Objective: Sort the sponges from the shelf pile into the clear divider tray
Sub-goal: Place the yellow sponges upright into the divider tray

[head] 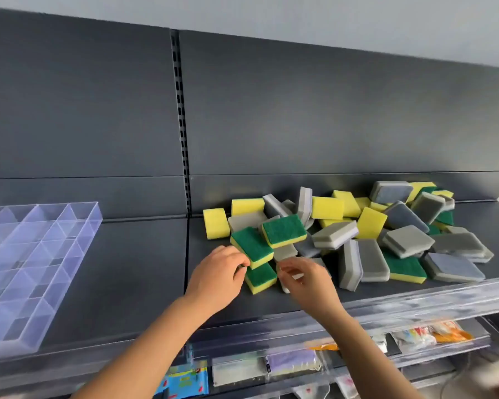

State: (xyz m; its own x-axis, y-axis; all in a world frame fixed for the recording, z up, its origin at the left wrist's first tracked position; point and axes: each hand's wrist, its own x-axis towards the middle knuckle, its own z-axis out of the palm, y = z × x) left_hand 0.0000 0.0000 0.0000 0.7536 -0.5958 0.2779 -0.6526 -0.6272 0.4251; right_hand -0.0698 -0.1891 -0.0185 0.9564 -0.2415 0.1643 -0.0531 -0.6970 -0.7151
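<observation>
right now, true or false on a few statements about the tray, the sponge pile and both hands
1. The clear divider tray holds several sponges. False: its compartments look empty.
2. The sponge pile lies to the right of the tray on the same shelf. True.
3. The left hand has its fingers against a green-topped yellow sponge. True.
4. The right hand is resting inside the tray. False: it is at the pile's front edge, beside the left hand.
5. Every sponge in the pile is grey. False: yellow and green-topped ones are mixed with the grey.
</observation>
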